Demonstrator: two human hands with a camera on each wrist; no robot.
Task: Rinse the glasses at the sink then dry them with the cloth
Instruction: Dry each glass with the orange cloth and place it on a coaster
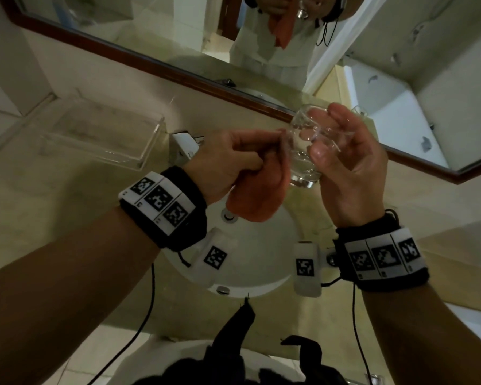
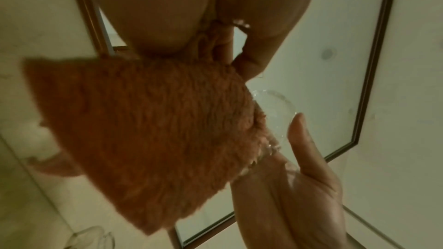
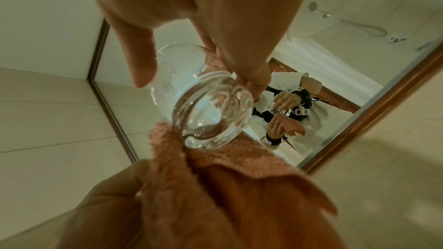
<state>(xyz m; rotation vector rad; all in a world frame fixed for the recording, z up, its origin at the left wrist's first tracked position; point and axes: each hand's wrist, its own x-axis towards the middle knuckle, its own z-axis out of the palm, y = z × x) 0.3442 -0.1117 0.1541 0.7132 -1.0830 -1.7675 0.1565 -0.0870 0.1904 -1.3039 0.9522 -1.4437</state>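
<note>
A clear drinking glass is held above the white sink, tilted with its thick base toward me. My right hand grips it, fingers curled over the far side and thumb on the near wall. My left hand pinches an orange cloth and presses it against the glass's left side. The left wrist view shows the cloth covering most of the glass. In the right wrist view the glass base sits just above the cloth.
A clear plastic tray sits on the beige counter at left. A wood-framed mirror runs behind the sink. The drain and a second glass near the mirror are visible. Cables hang from both wrists.
</note>
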